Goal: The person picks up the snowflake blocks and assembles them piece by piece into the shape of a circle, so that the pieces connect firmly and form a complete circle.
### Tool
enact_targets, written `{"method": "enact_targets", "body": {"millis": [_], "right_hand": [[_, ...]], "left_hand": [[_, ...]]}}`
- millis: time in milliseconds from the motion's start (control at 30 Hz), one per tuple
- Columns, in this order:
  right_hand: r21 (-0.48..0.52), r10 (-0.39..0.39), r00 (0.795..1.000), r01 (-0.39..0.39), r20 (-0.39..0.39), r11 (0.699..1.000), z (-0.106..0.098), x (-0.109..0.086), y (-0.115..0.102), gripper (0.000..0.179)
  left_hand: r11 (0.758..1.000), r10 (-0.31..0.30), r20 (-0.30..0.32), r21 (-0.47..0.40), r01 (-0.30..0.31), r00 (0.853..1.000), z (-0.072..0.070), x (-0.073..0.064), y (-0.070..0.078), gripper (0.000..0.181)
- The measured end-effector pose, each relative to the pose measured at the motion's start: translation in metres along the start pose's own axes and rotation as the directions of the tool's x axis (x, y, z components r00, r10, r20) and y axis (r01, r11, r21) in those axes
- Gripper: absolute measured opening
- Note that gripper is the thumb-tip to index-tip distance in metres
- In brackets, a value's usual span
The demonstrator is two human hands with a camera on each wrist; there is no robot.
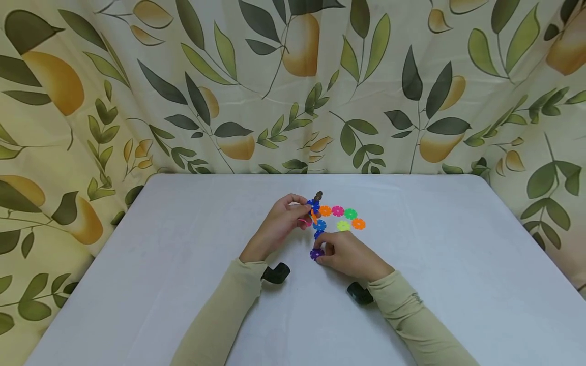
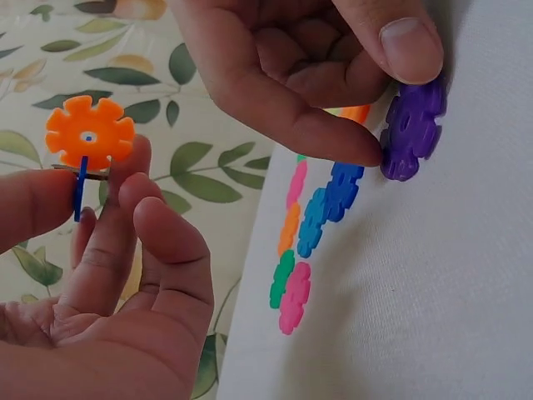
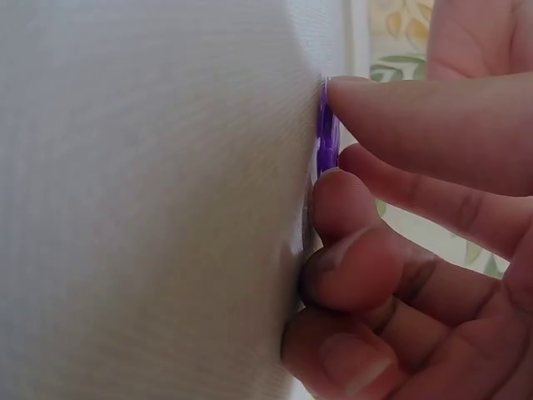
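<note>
In the head view my left hand (image 1: 283, 219) is raised a little over the table and pinches a cluster of joined notched plastic discs. A dark blue disc (image 2: 80, 190) sits edge-on between thumb and finger, slotted into an orange disc (image 2: 88, 129) that stands upright above it. A brown piece (image 1: 318, 195) shows at the cluster's top. Closer to me, my right hand (image 1: 350, 254) pinches a purple flower-shaped disc (image 3: 328, 133) by its rim between thumb and forefinger, at the table surface. Its other fingers are curled in.
Beyond my right hand lie loose discs: orange (image 1: 325, 210), pink (image 1: 338, 210), green (image 1: 350, 213), yellow-green (image 1: 343, 225) and light blue (image 1: 320, 224) among them. A white cloth (image 1: 439, 244) covers the table. Leaf-patterned curtains (image 1: 256, 101) hang behind. Black wrist devices (image 1: 276, 273) sit under both sleeves.
</note>
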State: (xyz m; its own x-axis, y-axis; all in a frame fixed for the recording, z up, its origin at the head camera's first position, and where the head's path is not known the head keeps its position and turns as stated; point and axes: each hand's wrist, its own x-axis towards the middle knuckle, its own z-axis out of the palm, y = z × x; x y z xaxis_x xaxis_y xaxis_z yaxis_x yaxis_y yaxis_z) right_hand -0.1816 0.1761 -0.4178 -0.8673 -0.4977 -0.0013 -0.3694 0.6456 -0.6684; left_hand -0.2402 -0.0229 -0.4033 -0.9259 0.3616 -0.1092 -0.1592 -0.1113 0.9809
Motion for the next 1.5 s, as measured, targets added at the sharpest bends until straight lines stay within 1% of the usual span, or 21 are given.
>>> {"method": "enact_targets", "body": {"millis": [167,233,300,400,467,533,600,733,900,967,1067,1133,1233,1300,1367,1500], "right_hand": [[-0.013,0.033,0.999,-0.033,-0.024,0.999,-0.002,0.000,0.002,0.015],[-0.011,0.038,0.998,-0.038,-0.041,0.999,-0.003,-0.001,0.003,0.015],[-0.006,0.024,0.999,-0.024,-0.047,1.000,-0.004,-0.002,0.005,0.016],[0.004,0.005,1.000,-0.005,-0.026,1.000,-0.003,-0.002,0.005,0.018],[-0.001,0.006,1.000,-0.006,-0.011,1.000,-0.001,-0.001,0.004,0.018],[-0.016,0.016,1.000,-0.016,-0.008,1.000,0.000,0.000,0.003,0.018],[-0.027,0.042,0.999,-0.042,-0.015,0.999,0.000,0.001,0.002,0.018],[-0.020,0.083,0.996,-0.083,-0.030,0.996,-0.001,0.001,0.000,0.024],[-0.006,0.083,0.994,-0.084,-0.068,0.996,-0.007,-0.003,0.003,0.023],[0.019,0.085,0.992,-0.084,-0.096,0.996,-0.010,-0.004,0.005,0.020],[0.100,0.127,0.982,-0.113,-0.139,0.989,-0.015,-0.007,0.009,0.014],[0.164,0.169,0.970,-0.141,-0.174,0.976,-0.019,-0.008,0.010,0.012],[0.260,0.232,0.946,-0.170,-0.226,0.950,-0.025,-0.009,0.010,0.013],[0.315,0.262,0.930,-0.175,-0.259,0.933,-0.029,-0.010,0.009,0.014],[0.367,0.275,0.919,-0.161,-0.282,0.916,-0.032,-0.010,0.007,0.017],[0.440,0.285,0.910,-0.132,-0.302,0.888,-0.036,-0.010,0.004,0.021]], "left_hand": [[1.000,-0.001,-0.009,0.024,0.001,1.000,-0.003,0.001,-0.002,0.013],[1.000,-0.006,-0.011,0.026,0.006,1.000,-0.004,0.001,-0.002,0.014],[1.000,-0.009,-0.013,0.028,0.009,1.000,-0.005,0.002,-0.003,0.014],[1.000,-0.002,-0.007,0.015,0.002,1.000,-0.005,0.002,-0.003,0.013],[1.000,0.004,-0.002,0.009,-0.004,1.000,-0.005,0.003,-0.004,0.014],[1.000,0.009,0.004,0.008,-0.009,1.000,-0.005,0.003,-0.004,0.016],[1.000,0.011,0.011,0.007,-0.011,1.000,-0.005,0.002,-0.003,0.021],[1.000,0.023,0.024,-0.001,-0.023,0.999,-0.006,0.001,-0.004,0.027],[1.000,0.017,0.021,-0.003,-0.017,1.000,-0.004,0.001,-0.006,0.026],[1.000,0.002,0.015,0.006,-0.002,1.000,-0.003,0.002,-0.007,0.024],[1.000,-0.013,0.007,0.021,0.013,1.000,-0.002,0.002,-0.008,0.021],[0.999,-0.019,0.008,0.027,0.019,1.000,-0.001,0.002,-0.009,0.021],[0.999,-0.029,0.021,0.041,0.028,0.999,0.000,0.002,-0.009,0.020],[0.998,-0.041,0.032,0.054,0.039,0.999,0.000,0.003,-0.010,0.019],[0.996,-0.059,0.042,0.063,0.056,0.997,0.001,0.003,-0.010,0.017],[0.994,-0.077,0.069,0.077,0.072,0.995,0.002,0.002,-0.010,0.017]]}}
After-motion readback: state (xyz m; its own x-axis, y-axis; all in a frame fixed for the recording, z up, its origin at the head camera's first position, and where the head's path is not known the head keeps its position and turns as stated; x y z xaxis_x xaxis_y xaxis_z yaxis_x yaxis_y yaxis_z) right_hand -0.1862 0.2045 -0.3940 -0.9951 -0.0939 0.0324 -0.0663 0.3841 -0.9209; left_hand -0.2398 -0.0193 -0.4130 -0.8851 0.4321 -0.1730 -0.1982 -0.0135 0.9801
